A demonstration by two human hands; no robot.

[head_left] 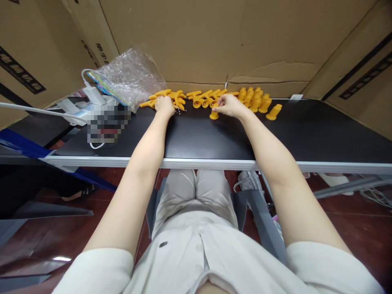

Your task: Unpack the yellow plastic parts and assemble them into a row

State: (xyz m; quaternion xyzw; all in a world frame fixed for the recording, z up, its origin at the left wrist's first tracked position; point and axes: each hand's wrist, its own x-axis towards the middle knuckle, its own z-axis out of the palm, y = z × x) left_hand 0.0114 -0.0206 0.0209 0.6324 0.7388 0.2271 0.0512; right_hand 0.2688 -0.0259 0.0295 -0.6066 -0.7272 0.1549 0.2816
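My right hand (228, 106) pinches the top of a yellow flared plastic piece (214, 115), which stands upright on the black tabletop. My left hand (165, 106) is at the pile of yellow branched plastic pieces (178, 96), fingers curled; what they hold is hidden. Small metal bits (180, 111) lie just beside it, too small to name. Between the hands, several yellow T-shaped pieces with round open ends (197, 103) lie in a row. Right of my right hand, several yellow flared pieces (255, 100) stand grouped, and a single one (273, 112) leans apart.
A clear plastic bag (134, 73) lies at the back left, near a white power strip with plugs (94, 96) and a blurred-out object (108, 124). Cardboard walls (196, 41) close off the back and sides. The table's pale front edge (208, 164) runs above my lap.
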